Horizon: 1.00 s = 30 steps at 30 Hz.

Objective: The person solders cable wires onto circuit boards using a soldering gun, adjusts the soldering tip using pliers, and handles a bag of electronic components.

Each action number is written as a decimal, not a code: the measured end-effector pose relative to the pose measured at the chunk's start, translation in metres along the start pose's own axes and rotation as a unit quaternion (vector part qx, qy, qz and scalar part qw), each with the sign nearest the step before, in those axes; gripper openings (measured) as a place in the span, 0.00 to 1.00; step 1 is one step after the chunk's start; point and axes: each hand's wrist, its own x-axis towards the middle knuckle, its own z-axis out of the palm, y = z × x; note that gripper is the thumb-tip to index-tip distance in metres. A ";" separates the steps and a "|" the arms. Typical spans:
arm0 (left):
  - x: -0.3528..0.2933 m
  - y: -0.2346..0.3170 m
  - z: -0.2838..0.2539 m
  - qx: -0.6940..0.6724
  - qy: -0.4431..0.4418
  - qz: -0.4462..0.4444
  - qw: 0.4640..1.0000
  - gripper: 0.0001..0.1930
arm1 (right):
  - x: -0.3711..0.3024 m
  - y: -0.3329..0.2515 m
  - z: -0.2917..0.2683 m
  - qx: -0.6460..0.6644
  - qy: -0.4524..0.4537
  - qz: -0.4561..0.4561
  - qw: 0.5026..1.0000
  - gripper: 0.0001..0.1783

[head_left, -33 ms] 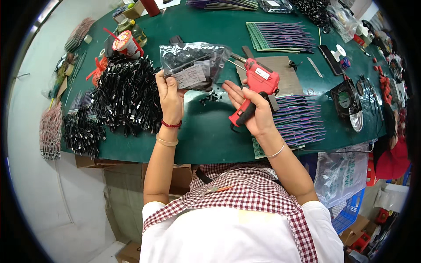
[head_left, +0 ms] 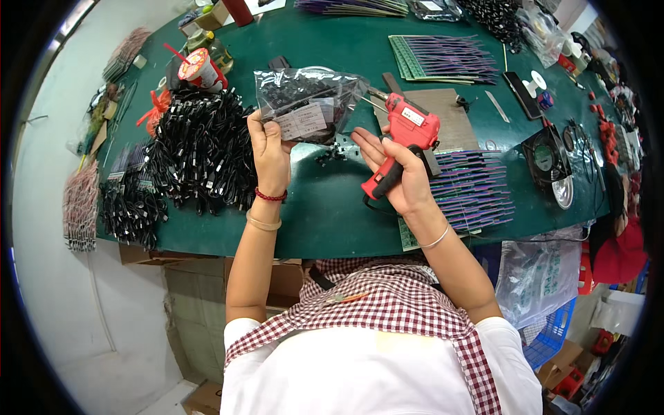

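Note:
My left hand (head_left: 268, 145) is closed on the lower left edge of a clear plastic bag (head_left: 287, 97). The bag holds small black parts and has a white printed label (head_left: 304, 120) facing up. My right hand (head_left: 404, 169) turns palm up with its fingers stretched, and a red and black soldering gun (head_left: 412, 124) lies held between thumb and palm. Its metal tip points up and left, close to the bag's right edge. On the green table below the bag is a small heap of loose black parts (head_left: 332, 151).
Bundled black cables (head_left: 200, 149) pile up on the left, by a red and white cup (head_left: 203, 70). Green circuit boards with purple wires (head_left: 470, 190) lie beside my right hand, and more boards (head_left: 443, 59) farther back. A phone (head_left: 522, 94) and small fan (head_left: 546, 155) stand right.
The plastic bag has shifted slightly to the right, with a small turn of my left hand. My right hand and the soldering gun look nearly unmoved.

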 end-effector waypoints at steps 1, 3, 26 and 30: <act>0.000 0.000 0.000 -0.003 -0.006 -0.003 1.000 0.12 | 0.001 0.001 -0.002 0.002 -0.001 0.001 1.000 0.18; 0.000 -0.002 -0.001 -0.006 0.005 -0.005 1.000 0.12 | 0.002 0.003 -0.005 0.009 0.006 0.012 1.000 0.18; -0.006 0.003 0.002 0.056 -0.066 -0.019 0.996 0.13 | -0.001 0.009 -0.003 -0.028 0.035 0.045 0.998 0.16; -0.005 0.005 0.005 0.057 -0.056 -0.007 0.997 0.13 | -0.002 0.009 -0.001 -0.030 0.034 0.051 0.998 0.17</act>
